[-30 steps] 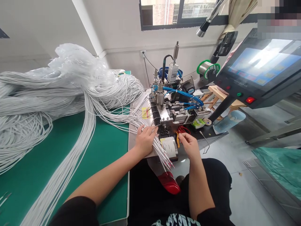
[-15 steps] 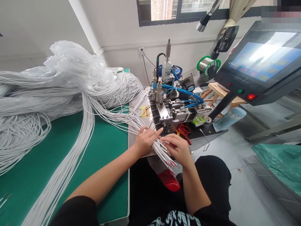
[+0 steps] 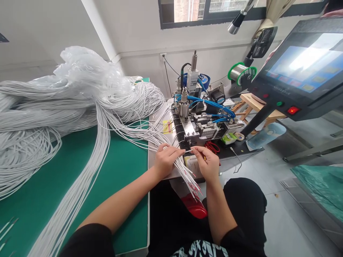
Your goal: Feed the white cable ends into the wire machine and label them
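My left hand (image 3: 165, 160) is closed round a bundle of white cables (image 3: 185, 175) at the front edge of the machine's metal plate. The cables' ends, some with red and dark tips, fan out below the hand toward my lap. My right hand (image 3: 207, 162) pinches the end of a single white cable (image 3: 189, 151), which stretches across from the left thumb and forefinger. Just beyond both hands stands a bench machine (image 3: 189, 126) with metal cylinders and blue air hoses. Its lower front part is partly hidden by my fingers.
Heaps of white cable (image 3: 139, 103) under clear plastic (image 3: 91, 71) cover much of the green table (image 3: 125, 171). Red-handled scissors (image 3: 212, 147) lie by the machine. To the right are a control screen (image 3: 305, 71), a wire spool (image 3: 241, 74) and a clear plastic jug (image 3: 268, 135).
My right hand has moved up and away from the loose ends, drawing one cable end out to the side. The left hand keeps its grip on the bundle. The view has shifted slightly.
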A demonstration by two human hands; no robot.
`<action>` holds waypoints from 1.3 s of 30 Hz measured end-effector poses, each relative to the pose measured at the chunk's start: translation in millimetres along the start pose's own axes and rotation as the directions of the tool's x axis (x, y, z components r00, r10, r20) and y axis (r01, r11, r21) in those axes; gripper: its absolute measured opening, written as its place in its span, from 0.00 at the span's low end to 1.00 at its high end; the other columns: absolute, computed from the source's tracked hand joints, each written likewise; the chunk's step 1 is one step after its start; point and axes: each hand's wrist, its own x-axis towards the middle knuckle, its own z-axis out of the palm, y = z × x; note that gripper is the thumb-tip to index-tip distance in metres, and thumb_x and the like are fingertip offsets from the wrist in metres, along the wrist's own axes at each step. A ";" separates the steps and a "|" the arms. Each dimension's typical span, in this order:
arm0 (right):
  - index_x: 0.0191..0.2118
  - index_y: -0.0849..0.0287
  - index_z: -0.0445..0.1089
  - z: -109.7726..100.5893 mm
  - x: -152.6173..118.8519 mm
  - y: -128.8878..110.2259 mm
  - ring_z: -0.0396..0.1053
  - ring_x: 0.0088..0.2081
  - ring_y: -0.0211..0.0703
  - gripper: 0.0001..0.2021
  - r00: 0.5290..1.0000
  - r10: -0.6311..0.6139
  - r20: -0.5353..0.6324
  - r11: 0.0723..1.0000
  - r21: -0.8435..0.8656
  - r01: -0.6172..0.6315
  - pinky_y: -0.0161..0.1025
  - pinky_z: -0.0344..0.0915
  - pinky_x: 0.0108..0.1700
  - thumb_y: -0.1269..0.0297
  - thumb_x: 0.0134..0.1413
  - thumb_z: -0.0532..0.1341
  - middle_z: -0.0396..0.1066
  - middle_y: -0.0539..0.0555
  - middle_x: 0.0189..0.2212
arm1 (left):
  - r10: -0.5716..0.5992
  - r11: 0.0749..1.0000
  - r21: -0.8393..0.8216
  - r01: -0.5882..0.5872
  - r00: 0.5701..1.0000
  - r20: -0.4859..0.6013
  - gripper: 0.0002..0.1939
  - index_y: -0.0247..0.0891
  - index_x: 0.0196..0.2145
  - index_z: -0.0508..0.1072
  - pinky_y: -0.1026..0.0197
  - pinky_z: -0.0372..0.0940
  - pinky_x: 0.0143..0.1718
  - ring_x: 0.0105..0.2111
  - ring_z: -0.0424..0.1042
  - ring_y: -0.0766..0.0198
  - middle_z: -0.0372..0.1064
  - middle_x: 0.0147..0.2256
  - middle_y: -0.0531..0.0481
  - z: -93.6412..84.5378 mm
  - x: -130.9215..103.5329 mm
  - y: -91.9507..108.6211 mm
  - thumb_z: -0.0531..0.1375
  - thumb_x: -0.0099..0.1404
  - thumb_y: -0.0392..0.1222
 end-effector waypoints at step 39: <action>0.20 0.58 0.62 -5.8 29.3 83.6 0.49 0.22 0.34 0.13 0.881 0.353 0.315 0.857 0.270 -0.439 0.35 0.47 0.25 0.57 0.46 0.62 0.54 0.45 0.18 | -0.067 0.985 0.168 0.041 0.986 0.152 0.18 0.43 0.43 0.77 0.47 0.51 0.51 0.40 0.70 0.57 0.77 0.38 0.51 9.4 0.5 -0.7 0.56 0.57 0.30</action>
